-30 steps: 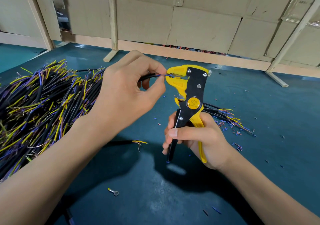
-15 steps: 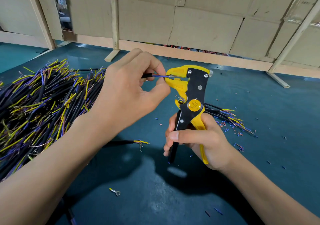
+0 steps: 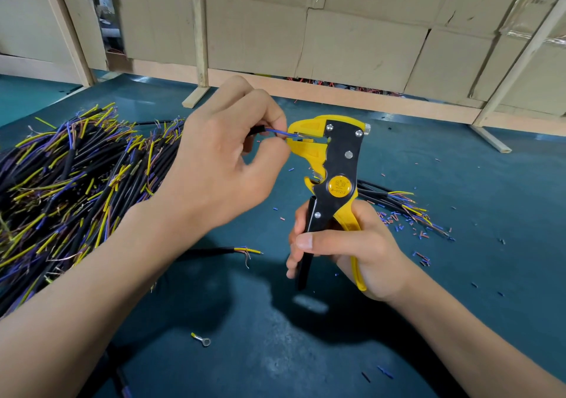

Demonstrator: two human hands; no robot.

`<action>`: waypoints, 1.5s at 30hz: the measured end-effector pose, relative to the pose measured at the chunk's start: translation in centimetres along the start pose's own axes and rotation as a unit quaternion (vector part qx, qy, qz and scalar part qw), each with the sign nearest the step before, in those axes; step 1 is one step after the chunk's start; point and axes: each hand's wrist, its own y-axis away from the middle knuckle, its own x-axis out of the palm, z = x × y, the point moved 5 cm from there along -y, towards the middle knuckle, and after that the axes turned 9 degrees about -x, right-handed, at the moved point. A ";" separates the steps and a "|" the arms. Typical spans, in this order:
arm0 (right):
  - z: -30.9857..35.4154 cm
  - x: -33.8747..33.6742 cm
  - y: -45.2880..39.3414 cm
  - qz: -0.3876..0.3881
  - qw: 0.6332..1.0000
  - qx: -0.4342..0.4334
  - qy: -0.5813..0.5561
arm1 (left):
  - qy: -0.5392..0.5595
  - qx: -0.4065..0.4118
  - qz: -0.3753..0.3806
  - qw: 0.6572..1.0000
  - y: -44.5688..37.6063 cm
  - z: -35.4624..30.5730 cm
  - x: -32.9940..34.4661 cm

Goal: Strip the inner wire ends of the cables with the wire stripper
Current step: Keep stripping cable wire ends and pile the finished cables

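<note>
The left hand [image 3: 214,165] pinches the black-sheathed cable [image 3: 256,129], feeding its blue inner wire [image 3: 280,133] squarely into the yellow-and-black wire stripper [image 3: 332,165]; the right hand [image 3: 352,253] grips its handles, ready to squeeze.

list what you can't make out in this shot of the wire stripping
Head view only:
- Tip of the blue wire: hidden inside the wire stripper head, so whether it is stripped cannot be told.
- Rest of the held cable: covered by the left hand.
- Handle middles: wrapped by the right hand.
- Cable pile: cut off at the left edge.
</note>
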 end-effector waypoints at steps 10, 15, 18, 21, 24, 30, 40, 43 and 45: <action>-0.1 -0.1 0.0 0.003 1.000 0.001 0.003 | 0.007 0.028 0.054 0.998 -0.4 0.8 -0.3; 0.0 -0.2 0.0 -0.003 1.000 0.001 0.001 | -0.028 0.056 0.072 0.995 -0.6 1.3 -0.3; 0.0 -0.2 -0.1 -0.003 1.000 -0.002 0.005 | -0.043 0.061 0.057 0.996 -0.6 1.4 -0.3; 0.1 -0.2 -0.1 -0.002 1.000 -0.005 -0.002 | -0.040 0.051 0.031 0.997 -0.5 1.3 -0.2; 0.2 -0.2 -0.1 -0.009 1.000 -0.007 -0.002 | -0.032 0.034 0.015 0.999 -0.4 1.4 -0.1; 0.1 -0.3 -0.2 -0.031 0.999 -0.007 -0.005 | -0.035 0.000 -0.015 0.999 0.0 1.5 0.3; -0.9 -0.5 -0.1 -0.047 0.999 -0.012 0.000 | -0.044 -0.025 -0.019 0.999 0.4 1.8 1.1; -1.0 -0.5 -0.1 -0.044 0.999 -0.009 0.003 | -0.050 -0.016 -0.018 0.998 0.4 1.7 1.2; -0.9 -0.5 0.0 -0.041 0.999 -0.007 0.005 | -0.054 -0.009 -0.018 0.998 0.5 1.6 1.2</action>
